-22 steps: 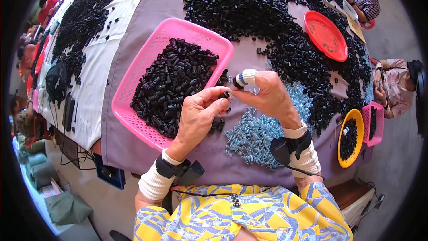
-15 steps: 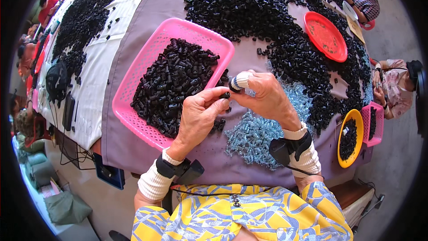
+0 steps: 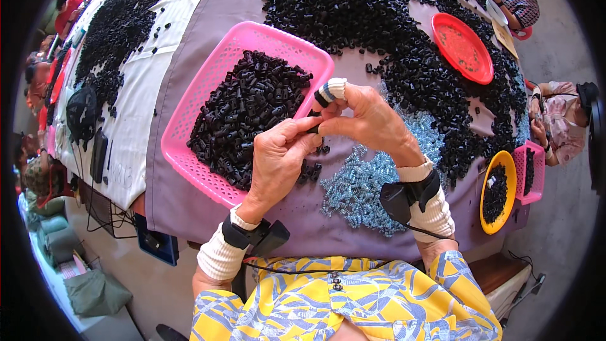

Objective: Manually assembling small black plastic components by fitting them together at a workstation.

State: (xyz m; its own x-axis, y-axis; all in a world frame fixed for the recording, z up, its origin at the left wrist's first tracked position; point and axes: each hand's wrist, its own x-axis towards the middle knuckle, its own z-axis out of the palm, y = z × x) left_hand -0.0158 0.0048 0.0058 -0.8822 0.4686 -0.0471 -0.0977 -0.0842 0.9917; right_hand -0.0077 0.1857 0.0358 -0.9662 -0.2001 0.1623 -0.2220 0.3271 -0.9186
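Note:
My left hand (image 3: 278,161) is closed in a pinch on a small black plastic part (image 3: 314,129), just past the near right edge of a pink perforated basket (image 3: 178,127). My right hand (image 3: 369,117) meets it there, its thumb against the same part and its index finger bent above. A striped cloth sleeve (image 3: 331,91) wraps that finger. The fingers hide most of the part. Many similar black parts (image 3: 243,120) fill the basket. Under my right wrist spreads a pile of small, clear blue spring-like pieces (image 3: 360,196).
Heaps of black parts (image 3: 341,16) cover the far and right side of the purple-grey cloth. A red tray (image 3: 462,48), a yellow dish (image 3: 499,192) and a small pink basket (image 3: 535,177) sit rightward. Other people work along the right edge and far left.
My right hand has shifted slightly; its sleeved finger has lifted up and left, away from the pinch. My left hand stays nearly in place, still pinching at the small black part.

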